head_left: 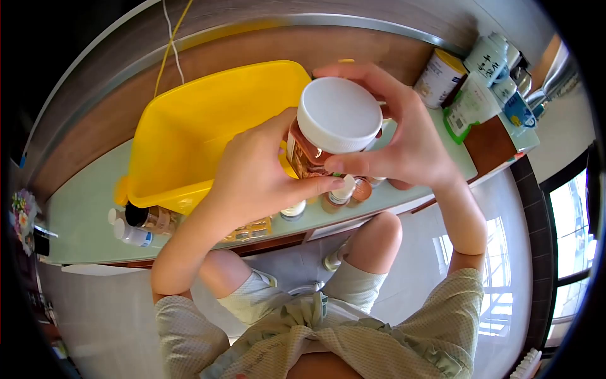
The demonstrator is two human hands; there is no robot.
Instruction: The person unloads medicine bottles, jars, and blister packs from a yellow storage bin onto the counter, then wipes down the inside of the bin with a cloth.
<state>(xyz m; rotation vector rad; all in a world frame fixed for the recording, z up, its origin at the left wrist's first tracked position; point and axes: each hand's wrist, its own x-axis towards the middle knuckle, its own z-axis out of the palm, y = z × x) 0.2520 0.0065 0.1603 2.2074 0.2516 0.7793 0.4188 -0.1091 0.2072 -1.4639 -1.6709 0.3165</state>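
Between my two hands is a clear jar (pixel 303 155) with reddish-brown contents and a wide white lid (pixel 341 114), held up above the counter. My left hand (pixel 255 161) grips its near left side, thumb across the front. On the other side my right hand (pixel 394 126) wraps round the jar, with the thumb on its front and fingers behind. The jar tilts so that its lid faces me. Behind my left hand stands a yellow plastic bin (pixel 208 132). Small bottles, one with a white cap (pixel 344 189), stand below the jar, partly hidden by my hands.
At the left of the counter (pixel 82 208) lie a dark-capped jar (pixel 151 218) and a white bottle (pixel 132 234). A packet with gold-coloured pieces (pixel 249 230) lies near the front edge. A can (pixel 440 79), a green-and-white pouch (pixel 467 107) and mugs (pixel 521 110) stand at the right.
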